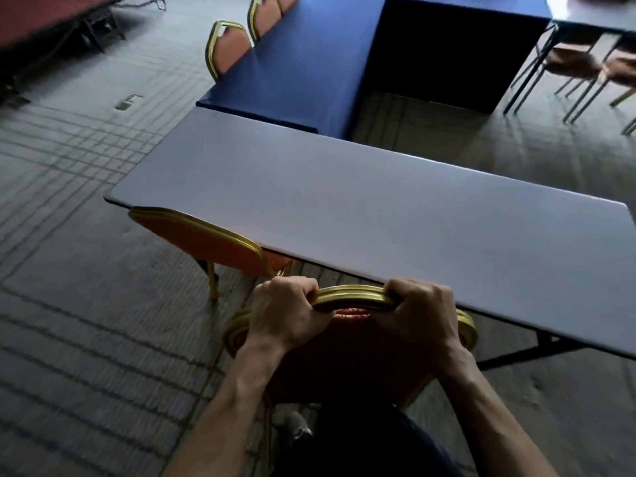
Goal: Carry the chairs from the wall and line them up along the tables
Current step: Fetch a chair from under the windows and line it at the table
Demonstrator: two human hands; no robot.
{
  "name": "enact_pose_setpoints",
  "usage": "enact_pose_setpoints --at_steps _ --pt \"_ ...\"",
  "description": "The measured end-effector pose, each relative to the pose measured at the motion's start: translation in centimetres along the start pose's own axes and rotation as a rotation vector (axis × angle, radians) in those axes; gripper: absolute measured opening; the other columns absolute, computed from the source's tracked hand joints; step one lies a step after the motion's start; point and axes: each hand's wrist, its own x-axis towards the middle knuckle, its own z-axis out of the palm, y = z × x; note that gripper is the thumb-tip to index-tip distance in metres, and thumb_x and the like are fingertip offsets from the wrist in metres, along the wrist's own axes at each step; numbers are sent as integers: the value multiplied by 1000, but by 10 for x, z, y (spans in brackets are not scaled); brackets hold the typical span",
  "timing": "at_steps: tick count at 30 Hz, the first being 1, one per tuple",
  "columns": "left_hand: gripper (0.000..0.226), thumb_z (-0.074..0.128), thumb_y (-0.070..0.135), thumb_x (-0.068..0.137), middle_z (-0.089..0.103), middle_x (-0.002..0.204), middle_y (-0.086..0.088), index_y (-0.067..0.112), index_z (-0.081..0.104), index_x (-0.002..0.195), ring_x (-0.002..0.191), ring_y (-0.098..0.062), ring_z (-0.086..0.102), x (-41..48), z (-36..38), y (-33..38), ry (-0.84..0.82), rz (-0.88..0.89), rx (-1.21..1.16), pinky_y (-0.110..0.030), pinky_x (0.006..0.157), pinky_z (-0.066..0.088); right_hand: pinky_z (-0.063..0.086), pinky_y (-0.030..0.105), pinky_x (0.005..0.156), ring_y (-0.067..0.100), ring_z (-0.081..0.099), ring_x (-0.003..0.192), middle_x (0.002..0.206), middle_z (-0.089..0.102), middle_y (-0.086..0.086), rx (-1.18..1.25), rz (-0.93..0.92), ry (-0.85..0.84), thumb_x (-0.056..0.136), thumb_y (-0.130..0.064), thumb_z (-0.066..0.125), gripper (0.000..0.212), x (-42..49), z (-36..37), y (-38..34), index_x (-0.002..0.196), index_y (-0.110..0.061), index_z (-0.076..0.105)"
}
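A red-padded chair with a gold frame (351, 299) stands right in front of me at the near edge of the grey table (378, 215). My left hand (285, 311) and my right hand (420, 311) both grip the top rail of its backrest. Its seat is hidden below the backrest. A second matching chair (199, 239) is tucked under the same table edge, just to the left. Two more gold chairs (229, 46) stand along the left side of the blue-clothed table (303, 67) further off.
A dark blue cloth hangs over the far table's end (454, 53). Another table with folding legs and brown chairs (578, 63) stands at the far right. A red stage platform (44, 18) fills the top left. Patterned grey carpet (86, 304) spreads to the left.
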Motion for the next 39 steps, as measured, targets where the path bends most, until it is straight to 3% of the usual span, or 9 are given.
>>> enact_pose_setpoints --at_steps 4,11,16,18,21,30,39 --pt "30 70 52 65 65 58 5 25 60 59 56 -17 63 37 15 -6 -84 103 -18 -30 58 50 31 21 54 23 60 49 56 62 -4 -46 48 62 63 -45 76 29 9 14 17 61 -19 63" --pt "31 73 52 67 69 65 -1 20 69 67 65 -24 66 122 53 2 -154 222 14 -27 59 39 41 27 51 24 64 53 57 64 -3 -31 188 46 65 -52 75 35 55 37 69 63 -19 64" --pt "39 62 60 65 66 60 2 22 61 60 59 -24 62 185 74 3 -169 278 2 -28 56 37 42 27 50 23 62 52 57 62 -3 -30 232 72 62 -47 77 31 97 50 99 62 -19 62" --pt "33 66 57 63 63 57 5 28 51 57 55 -21 60 200 79 3 -178 314 -3 -25 56 32 41 27 49 22 60 51 56 60 -4 -31 252 66 59 -45 81 32 106 55 107 62 -19 60" --pt "34 71 54 62 61 55 7 25 54 56 51 -18 58 221 88 1 -169 382 20 -22 56 30 40 27 50 21 59 52 57 59 -5 -23 276 67 56 -39 89 36 115 62 116 63 -20 59" --pt "36 59 57 64 58 54 5 22 53 58 50 -23 58 243 110 -30 -205 402 12 -24 55 32 38 27 51 22 60 54 60 60 -5 -6 320 74 64 -44 76 31 129 96 109 65 -20 58" --pt "33 57 53 71 59 59 7 21 56 63 53 -22 58 225 102 -62 -170 388 14 -24 54 34 27 26 51 23 58 53 59 57 -4 -113 321 134 68 -34 71 23 121 114 71 65 -20 53"
